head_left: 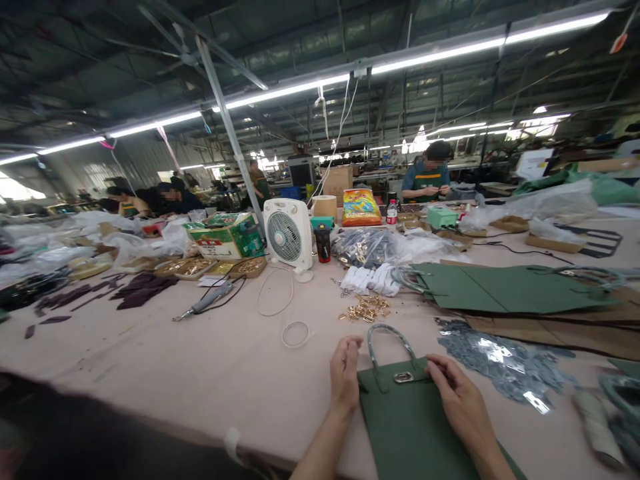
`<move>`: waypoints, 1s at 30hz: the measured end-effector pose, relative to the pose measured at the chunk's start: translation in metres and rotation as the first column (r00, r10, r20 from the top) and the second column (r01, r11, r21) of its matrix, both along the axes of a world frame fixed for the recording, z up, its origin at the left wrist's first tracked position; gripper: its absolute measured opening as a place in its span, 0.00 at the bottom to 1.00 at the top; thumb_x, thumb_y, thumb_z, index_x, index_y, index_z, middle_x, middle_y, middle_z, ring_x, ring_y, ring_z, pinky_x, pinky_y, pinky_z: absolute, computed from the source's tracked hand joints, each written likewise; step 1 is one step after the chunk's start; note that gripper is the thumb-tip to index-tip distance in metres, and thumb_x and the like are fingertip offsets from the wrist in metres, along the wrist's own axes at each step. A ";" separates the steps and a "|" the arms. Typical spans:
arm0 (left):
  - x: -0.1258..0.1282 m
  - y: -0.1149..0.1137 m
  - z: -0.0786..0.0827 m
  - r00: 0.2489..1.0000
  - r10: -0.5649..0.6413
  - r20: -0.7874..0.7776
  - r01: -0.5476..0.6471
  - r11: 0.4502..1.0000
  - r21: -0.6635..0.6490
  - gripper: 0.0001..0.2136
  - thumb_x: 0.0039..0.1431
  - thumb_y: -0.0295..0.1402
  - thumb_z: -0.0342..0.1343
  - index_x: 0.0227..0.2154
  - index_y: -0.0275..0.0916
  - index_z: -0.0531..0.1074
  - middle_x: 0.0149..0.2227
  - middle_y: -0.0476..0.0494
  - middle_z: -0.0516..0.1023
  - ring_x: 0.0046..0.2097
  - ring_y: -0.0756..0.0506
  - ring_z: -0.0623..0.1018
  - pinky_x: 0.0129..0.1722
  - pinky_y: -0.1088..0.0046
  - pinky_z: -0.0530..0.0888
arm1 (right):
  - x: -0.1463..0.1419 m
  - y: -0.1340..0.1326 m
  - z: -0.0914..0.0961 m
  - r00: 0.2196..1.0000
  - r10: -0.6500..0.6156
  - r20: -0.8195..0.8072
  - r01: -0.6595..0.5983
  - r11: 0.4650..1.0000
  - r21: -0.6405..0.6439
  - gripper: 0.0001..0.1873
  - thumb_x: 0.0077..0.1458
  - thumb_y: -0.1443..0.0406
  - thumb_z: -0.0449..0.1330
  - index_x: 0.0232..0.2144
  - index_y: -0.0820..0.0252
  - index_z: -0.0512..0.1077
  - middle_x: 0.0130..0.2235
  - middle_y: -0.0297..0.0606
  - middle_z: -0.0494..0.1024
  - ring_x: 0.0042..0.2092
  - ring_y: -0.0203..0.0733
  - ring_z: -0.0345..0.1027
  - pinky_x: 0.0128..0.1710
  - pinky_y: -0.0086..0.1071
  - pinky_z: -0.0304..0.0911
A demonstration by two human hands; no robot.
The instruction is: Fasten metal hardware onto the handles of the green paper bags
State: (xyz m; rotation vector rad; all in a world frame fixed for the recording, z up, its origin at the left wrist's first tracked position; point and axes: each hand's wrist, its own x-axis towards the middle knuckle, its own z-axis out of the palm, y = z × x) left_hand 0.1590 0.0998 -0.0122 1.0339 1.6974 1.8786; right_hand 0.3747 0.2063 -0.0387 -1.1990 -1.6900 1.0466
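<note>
A green handbag panel (400,427) lies flat on the table in front of me. At its top edge stands a looped handle (393,330) in clear plastic wrap, with a silver metal clasp (403,377) just below. My left hand (345,373) rests on its side against the panel's left corner, fingers loosely curled and nothing visible between them. The thumb and fingers of my right hand (460,397) are closed on the panel's top right edge; their tips are partly hidden.
Gold metal fittings (367,309) lie beyond the handle. Another green bag piece (515,288) and grey plastic-like pieces (500,363) are on the right. A white fan (289,235), a dark cup (323,243) and a corded tool (210,299) stand or lie farther left. A co-worker (427,177) sits opposite.
</note>
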 end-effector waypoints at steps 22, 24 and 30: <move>-0.079 0.125 -0.025 0.759 -0.198 -0.621 -0.091 0.911 -0.402 0.10 0.63 0.34 0.60 0.47 0.44 0.74 0.51 0.42 0.75 0.56 0.38 0.70 0.59 0.59 0.65 | 0.000 0.012 -0.010 1.000 0.023 0.016 -0.022 0.999 -0.036 0.26 0.55 0.43 0.60 0.46 0.53 0.78 0.42 0.39 0.85 0.41 0.49 0.80 0.43 0.35 0.74; -0.085 0.131 -0.028 0.766 -0.155 -0.624 -0.138 0.908 -0.396 0.10 0.65 0.32 0.58 0.47 0.44 0.74 0.53 0.41 0.74 0.56 0.38 0.69 0.59 0.60 0.65 | 0.000 0.013 -0.010 0.999 0.025 0.024 -0.025 0.999 -0.023 0.26 0.56 0.44 0.60 0.47 0.54 0.78 0.41 0.39 0.85 0.40 0.48 0.79 0.42 0.34 0.74; -0.099 0.145 -0.028 0.815 0.010 -0.580 -0.254 0.905 -0.340 0.14 0.69 0.31 0.51 0.54 0.43 0.71 0.57 0.38 0.73 0.57 0.39 0.72 0.58 0.62 0.68 | 0.001 0.012 -0.006 1.000 0.013 0.027 -0.013 1.000 -0.019 0.26 0.56 0.44 0.60 0.47 0.54 0.78 0.38 0.39 0.84 0.39 0.48 0.79 0.40 0.33 0.73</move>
